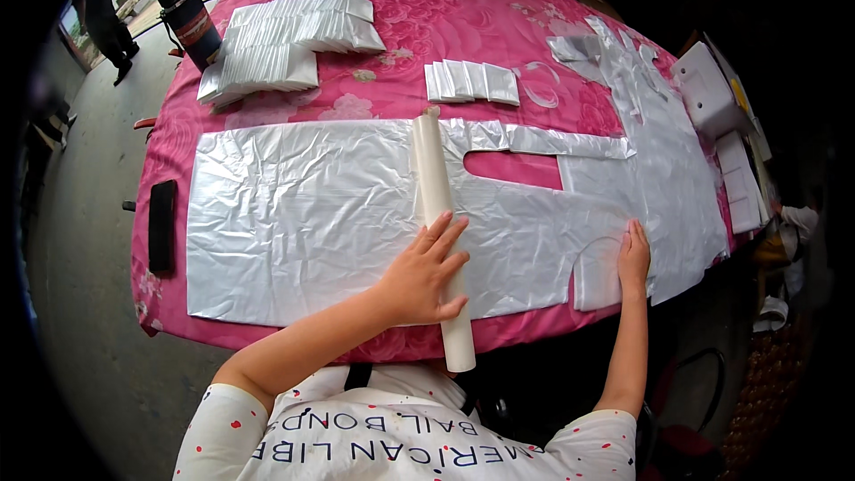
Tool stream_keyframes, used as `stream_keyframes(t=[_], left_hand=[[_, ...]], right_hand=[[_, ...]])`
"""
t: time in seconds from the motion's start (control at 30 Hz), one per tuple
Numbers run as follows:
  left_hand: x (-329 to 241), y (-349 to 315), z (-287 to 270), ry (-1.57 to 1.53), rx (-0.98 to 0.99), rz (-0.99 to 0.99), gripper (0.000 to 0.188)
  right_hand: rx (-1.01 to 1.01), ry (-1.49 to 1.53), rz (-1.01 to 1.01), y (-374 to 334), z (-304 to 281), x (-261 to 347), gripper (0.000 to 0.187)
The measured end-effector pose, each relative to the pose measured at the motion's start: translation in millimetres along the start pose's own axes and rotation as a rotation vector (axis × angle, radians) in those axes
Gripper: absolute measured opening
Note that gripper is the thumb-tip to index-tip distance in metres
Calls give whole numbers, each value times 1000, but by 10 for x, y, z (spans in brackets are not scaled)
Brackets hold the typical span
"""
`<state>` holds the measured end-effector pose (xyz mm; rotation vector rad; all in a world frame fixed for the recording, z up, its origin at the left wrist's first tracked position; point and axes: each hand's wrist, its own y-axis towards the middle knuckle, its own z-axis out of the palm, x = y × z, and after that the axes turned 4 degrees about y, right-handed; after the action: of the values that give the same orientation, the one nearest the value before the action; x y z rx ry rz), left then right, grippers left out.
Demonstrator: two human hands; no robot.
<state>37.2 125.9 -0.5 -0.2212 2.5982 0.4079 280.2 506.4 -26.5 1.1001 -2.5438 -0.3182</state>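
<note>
A stack of thin silvery-white plastic vest bags lies flat across the table, its handle cut-out toward the right. Across the bags rests a long cream tube, its near end sticking out past the table edge. My left hand lies on the lower half of this tube with fingers spread. Farther right, my right hand lies flat on the handle end of the bags, fingers stretched out and close together. Whether it has a fold of plastic under it is hidden.
A pink flowered cloth covers the table. Folded bags stand in overlapping rows at the far left, with a smaller row at the back middle. A dark flask, a black block and white boxes line the edges.
</note>
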Motion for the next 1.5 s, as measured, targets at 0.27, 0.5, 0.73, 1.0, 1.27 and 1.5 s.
stream_keyframes(t=[0.27,0.5,0.73,1.0,1.27,1.5], left_hand=[[-59,26,-19,31,24,27,55],[-201,-81,-83,-890,-183,-345,37],[487,-682,-789,-1176,123,-851,15],[1130,-1599,-1516,-877,121,-1053,11],[847,-1295,-1946,634,462,-817,45],[299,-546,-1037,106,-18,-192,49]], right_hand=[[-198,-56,-12,-49,-299,685,9],[345,923,-207,-719,-450,2752,19],[415,734,-734,-1108,-566,3146,34],[688,297,-65,-1416,-557,2854,46],[817,452,67,-1505,-509,2820,47],[879,515,131,-1467,-516,2809,45]])
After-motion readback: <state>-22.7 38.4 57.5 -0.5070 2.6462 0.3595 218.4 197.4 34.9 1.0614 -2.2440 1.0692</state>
